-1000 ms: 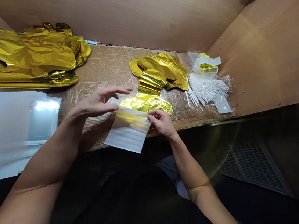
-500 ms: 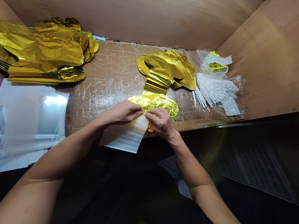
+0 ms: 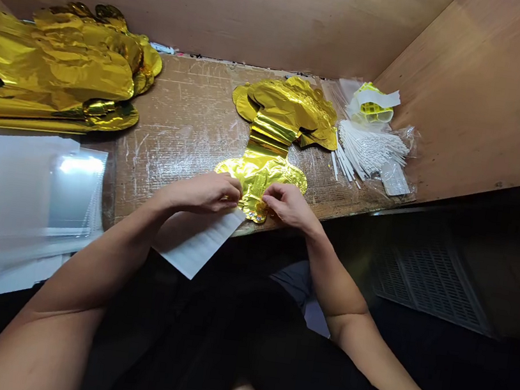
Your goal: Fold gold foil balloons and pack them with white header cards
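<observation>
A flat gold foil balloon lies at the table's front edge, its far end resting against a small heap of gold foil. My left hand is closed, pinching the top of a clear plastic bag that hangs over the table edge, tilted to the left. My right hand is closed too, pinching the near end of the gold foil balloon just beside the bag's mouth. The fingertips of both hands almost touch.
A large pile of gold foil balloons sits at the back left. A stack of clear bags lies at the front left. White sticks and a yellow-and-white roll lie at the right. Wooden walls enclose the table.
My left hand came in from open and closed on the bag's top. The bag swung from straight down to tilted left. My right hand stayed pinched at the balloon's near end.
</observation>
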A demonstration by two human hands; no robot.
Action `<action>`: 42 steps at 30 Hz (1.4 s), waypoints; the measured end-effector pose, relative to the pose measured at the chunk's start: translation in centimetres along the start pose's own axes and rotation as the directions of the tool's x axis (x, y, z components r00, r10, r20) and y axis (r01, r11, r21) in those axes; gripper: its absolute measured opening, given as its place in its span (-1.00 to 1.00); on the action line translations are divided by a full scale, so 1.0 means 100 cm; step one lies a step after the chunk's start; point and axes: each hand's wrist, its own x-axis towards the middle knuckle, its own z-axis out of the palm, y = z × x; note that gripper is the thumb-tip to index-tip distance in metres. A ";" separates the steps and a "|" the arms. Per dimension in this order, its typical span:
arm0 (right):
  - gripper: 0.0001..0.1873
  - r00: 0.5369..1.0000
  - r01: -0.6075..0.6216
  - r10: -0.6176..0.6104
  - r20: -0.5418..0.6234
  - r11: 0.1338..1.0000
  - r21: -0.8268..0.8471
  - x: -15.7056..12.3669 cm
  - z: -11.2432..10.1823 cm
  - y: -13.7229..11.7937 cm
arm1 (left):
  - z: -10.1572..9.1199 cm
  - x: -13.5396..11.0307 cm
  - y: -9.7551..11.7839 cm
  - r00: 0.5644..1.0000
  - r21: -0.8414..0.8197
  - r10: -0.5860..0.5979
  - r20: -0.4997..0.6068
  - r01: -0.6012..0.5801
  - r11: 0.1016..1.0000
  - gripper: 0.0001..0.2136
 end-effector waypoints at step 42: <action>-0.84 0.885 0.391 -0.450 -0.121 0.858 -0.332 0.013 -0.016 -0.039 | -0.046 -0.033 -0.007 0.931 -0.686 -0.332 -0.154 0.141 0.714 -0.40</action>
